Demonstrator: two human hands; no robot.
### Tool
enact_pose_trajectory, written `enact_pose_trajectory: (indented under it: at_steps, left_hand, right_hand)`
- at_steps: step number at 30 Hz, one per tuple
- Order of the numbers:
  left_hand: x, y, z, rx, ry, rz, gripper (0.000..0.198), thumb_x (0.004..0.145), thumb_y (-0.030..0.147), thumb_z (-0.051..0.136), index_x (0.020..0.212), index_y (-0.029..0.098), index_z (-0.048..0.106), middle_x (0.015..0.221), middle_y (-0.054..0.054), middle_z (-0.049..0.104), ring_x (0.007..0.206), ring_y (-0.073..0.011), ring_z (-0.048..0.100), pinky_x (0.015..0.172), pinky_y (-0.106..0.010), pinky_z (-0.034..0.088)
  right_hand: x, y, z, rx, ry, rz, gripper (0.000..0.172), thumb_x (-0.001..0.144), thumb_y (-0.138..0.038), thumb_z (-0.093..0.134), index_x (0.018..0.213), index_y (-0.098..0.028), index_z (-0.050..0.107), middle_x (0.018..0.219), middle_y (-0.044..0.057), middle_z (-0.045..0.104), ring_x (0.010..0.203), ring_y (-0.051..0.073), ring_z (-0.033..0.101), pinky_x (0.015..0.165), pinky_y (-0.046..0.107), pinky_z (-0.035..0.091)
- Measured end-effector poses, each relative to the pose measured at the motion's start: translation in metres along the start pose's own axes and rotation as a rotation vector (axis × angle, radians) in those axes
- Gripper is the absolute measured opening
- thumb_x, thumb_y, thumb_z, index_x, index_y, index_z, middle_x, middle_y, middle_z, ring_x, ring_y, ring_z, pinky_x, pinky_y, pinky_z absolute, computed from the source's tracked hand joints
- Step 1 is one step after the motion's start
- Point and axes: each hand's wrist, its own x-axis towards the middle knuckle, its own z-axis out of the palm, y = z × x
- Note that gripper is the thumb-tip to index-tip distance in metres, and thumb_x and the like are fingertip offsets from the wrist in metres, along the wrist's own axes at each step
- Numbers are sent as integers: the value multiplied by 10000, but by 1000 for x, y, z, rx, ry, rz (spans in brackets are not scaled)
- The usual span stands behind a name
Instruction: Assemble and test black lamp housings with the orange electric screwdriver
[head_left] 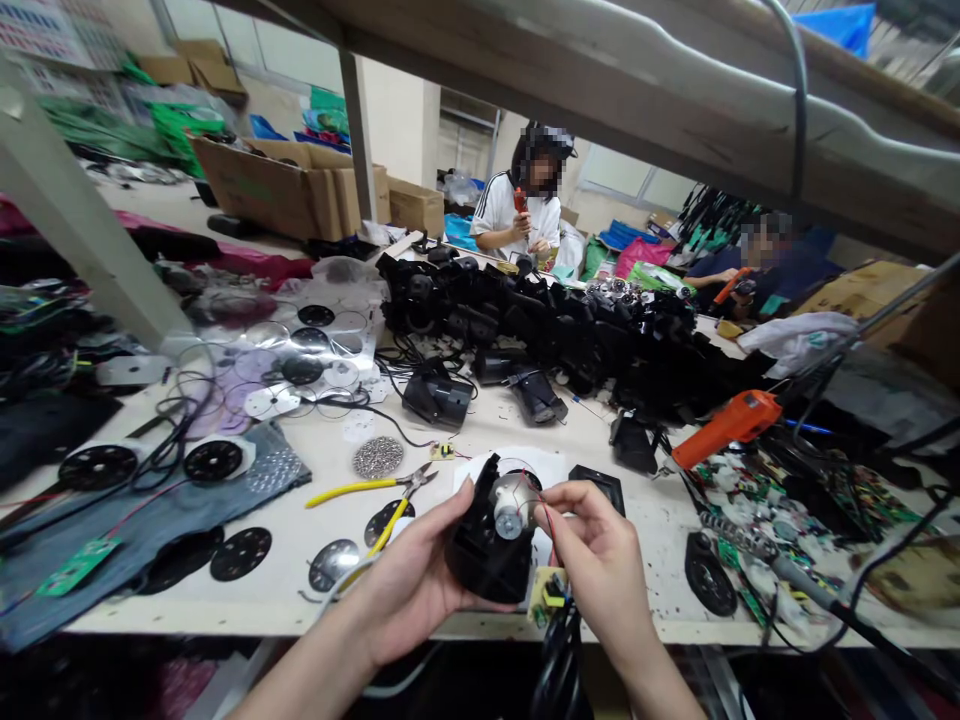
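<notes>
My left hand (pixel 435 560) is wrapped round a black plastic housing (pixel 480 565) just above the table's front edge. A small silvery motor (pixel 511 508) sits in the housing's open top. Beside the motor, the fingers of my right hand (pixel 592 540) pinch a thin red wire (pixel 551 520). Below that hand hangs a small yellowish circuit board (pixel 549 598), with a bundled black cable (pixel 559 665) under it. To the left of my hands lie yellow-handled cutting pliers (pixel 390 495) with their jaws apart.
An orange electric screwdriver (pixel 727 430) stands at the right, over heaped circuit boards (pixel 795 510). Black housings (pixel 525 310) are piled at the back. A soldering iron (pixel 810 585) is at the right front. Across the table, a person (pixel 517 220) holds an orange tool.
</notes>
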Motion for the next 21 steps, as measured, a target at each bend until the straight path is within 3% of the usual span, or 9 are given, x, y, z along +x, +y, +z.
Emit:
enact_pose_trajectory:
  at_steps: [10, 21]
  left_hand:
    - [2, -2, -3, -27, 30, -4, 357, 890, 392, 579, 1096, 107, 641, 983, -136, 725, 795, -270, 698, 622, -440, 608]
    - [1, -2, -2, -47, 29, -28, 347, 884, 393, 585, 1055, 97, 642, 952, -128, 730, 748, -265, 702, 575, -421, 608]
  right_hand:
    - [-1, 1, 2, -133, -31, -39, 201, 820, -362, 622, 833, -162, 623, 669, -3, 564, 439, 69, 439, 419, 184, 325]
    - [1, 8, 4, -103, -71, -59, 167, 842, -328, 625, 854, -161, 630, 677, 9, 598, 440, 72, 479, 405, 166, 334]
